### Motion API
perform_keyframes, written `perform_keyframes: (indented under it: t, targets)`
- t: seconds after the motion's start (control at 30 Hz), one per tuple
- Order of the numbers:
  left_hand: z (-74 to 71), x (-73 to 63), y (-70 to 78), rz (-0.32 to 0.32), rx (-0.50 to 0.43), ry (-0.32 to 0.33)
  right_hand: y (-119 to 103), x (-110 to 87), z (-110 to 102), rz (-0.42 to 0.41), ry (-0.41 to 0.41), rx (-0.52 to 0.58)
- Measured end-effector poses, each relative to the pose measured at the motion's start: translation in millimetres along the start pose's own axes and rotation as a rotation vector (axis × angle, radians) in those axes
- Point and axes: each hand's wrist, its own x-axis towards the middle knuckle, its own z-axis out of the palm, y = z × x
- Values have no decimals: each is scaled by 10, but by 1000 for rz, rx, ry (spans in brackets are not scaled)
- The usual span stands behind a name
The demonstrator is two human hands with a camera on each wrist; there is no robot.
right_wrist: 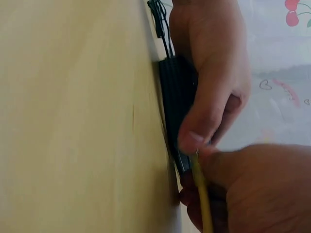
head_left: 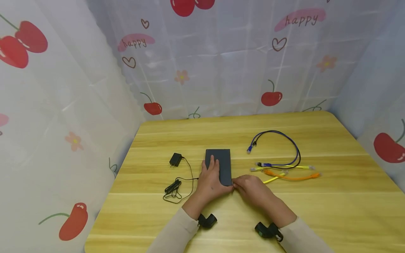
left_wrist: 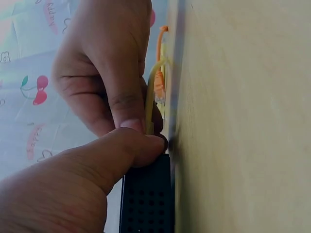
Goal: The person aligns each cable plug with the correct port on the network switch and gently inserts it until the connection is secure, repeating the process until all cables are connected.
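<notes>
We see the left hand point(head_left: 210, 183) spread over a flat black box point(head_left: 224, 165), left of centre; by its near right corner the right hand point(head_left: 254, 191) pinches a yellow cable point(right_wrist: 203, 204), a grip only wrist views reveal.

In the head view, the tabletop point(head_left: 326, 207) is lit brightly and evenly, with a pale sheen spread over its near part and soft shadows cast around the hands point(head_left: 253, 189). The far curtain point(head_left: 221, 70) is rendered greyer than the left curtain point(head_left: 47, 172). In both wrist views, dimmer light is shown, wood grain is softened, the dark box point(right_wrist: 175, 92) is shadowed and the yellow cable point(right_wrist: 202, 199) slightly blurred.
</notes>
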Motion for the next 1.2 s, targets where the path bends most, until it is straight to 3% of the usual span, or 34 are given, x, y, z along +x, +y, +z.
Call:
perform_keyframes:
  t: [0.43, 0.67, 0.9, 1.2]
  targets:
    - [4, 0, 22, 1, 39, -23, 394, -249, -237, 136, 159, -68]
    - [1, 1, 25, -7, 51, -47, 601, -359, -392, 168, 221, -105]
    - [-11, -9, 13, 8, 61, -66, 720, -411, -475, 257, 144, -150]
    - [-8, -39, 20, 7, 65, -100, 705, -341, -484, 301, 35, -203]
